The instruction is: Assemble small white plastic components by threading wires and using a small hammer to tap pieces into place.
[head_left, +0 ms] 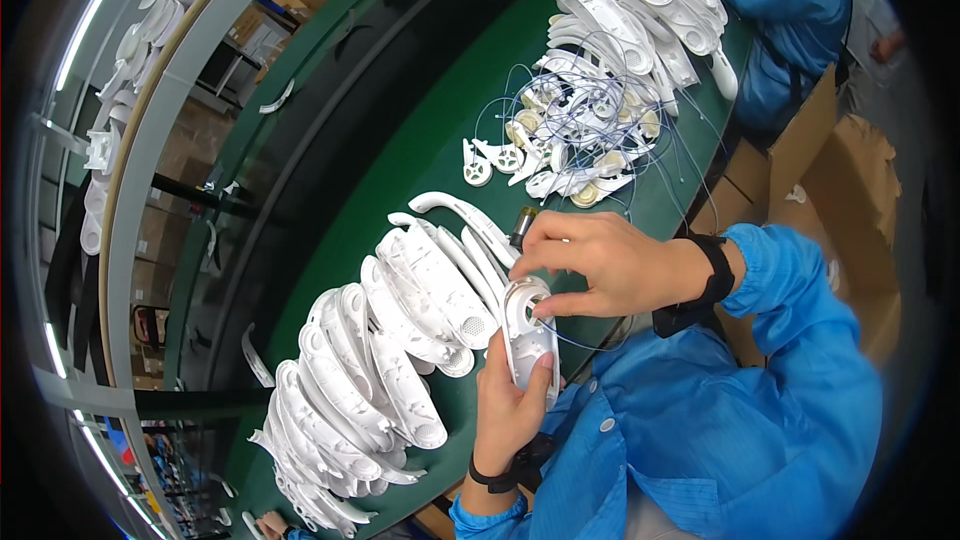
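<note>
My left hand (512, 402) is closed around the lower part of a white, curved plastic shell (532, 365), its thumb lying across the inner face. At the shell's upper end is a round ring (522, 308), which my right hand (595, 258) grips with thumb and forefinger. A thin blue wire (585, 345) runs out from beside the shell. Against the curled right fingers shows a short dark cylinder with a brass-coloured end (522, 226); whether the hand holds it, I cannot tell. Just left of the hands stand white shells (430, 290) in a leaning row.
On the green table (345, 230), a tangle of white round parts with blue wires (580, 130) lies beyond my hands. More shells (640, 15) are stacked behind it. A co-worker in blue (785, 0) is at the far right. An open cardboard box (835, 180) stands at my right.
</note>
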